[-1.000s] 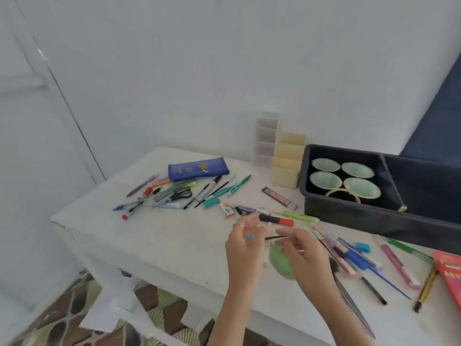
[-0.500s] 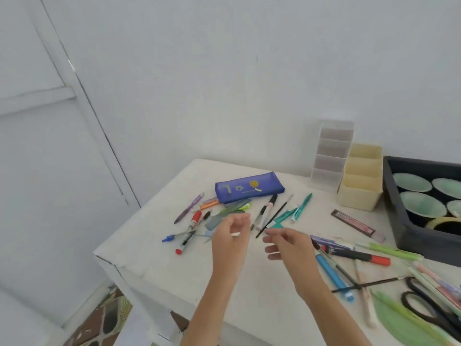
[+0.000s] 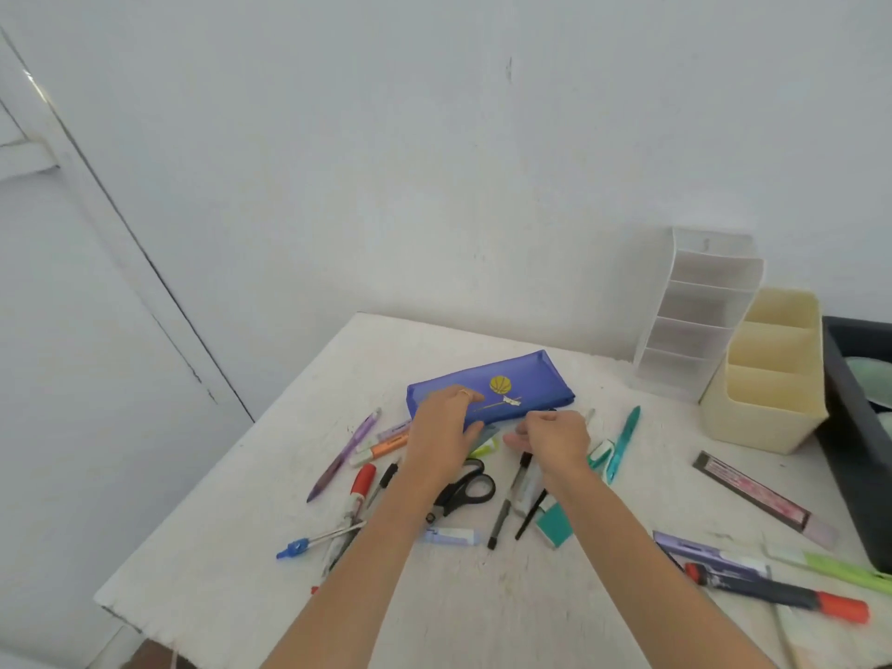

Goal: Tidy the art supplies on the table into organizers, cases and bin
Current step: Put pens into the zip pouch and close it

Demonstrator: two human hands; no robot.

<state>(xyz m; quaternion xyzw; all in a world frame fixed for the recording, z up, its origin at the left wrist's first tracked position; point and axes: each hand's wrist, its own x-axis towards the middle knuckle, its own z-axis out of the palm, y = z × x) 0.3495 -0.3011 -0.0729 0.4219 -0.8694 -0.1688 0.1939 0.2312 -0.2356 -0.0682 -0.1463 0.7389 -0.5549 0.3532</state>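
Observation:
A blue pencil case [image 3: 521,379] with a yellow ball print lies at the back middle of the white table [image 3: 231,548]. My left hand [image 3: 441,429] lies over the case's left end, fingers curled round its near edge. My right hand [image 3: 555,439] is curled at the middle of that near edge, fingertips pinched where the zip runs. Loose pens and markers lie around both hands, among them a purple pen [image 3: 345,453], an orange highlighter [image 3: 386,444] and a teal pen [image 3: 622,441]. Black scissors [image 3: 466,490] lie half under my left wrist.
A white tiered organizer [image 3: 700,306] and a cream compartment organizer [image 3: 767,374] stand at the back right. A dark bin [image 3: 854,427] sits at the right edge. A red-capped marker [image 3: 777,596], a lead box [image 3: 753,492] and a green eraser [image 3: 555,523] lie nearer me.
The view has swung left and closer to the table. Both hands have moved forward from the middle of the table to the blue pencil case and taken hold of its near edge.

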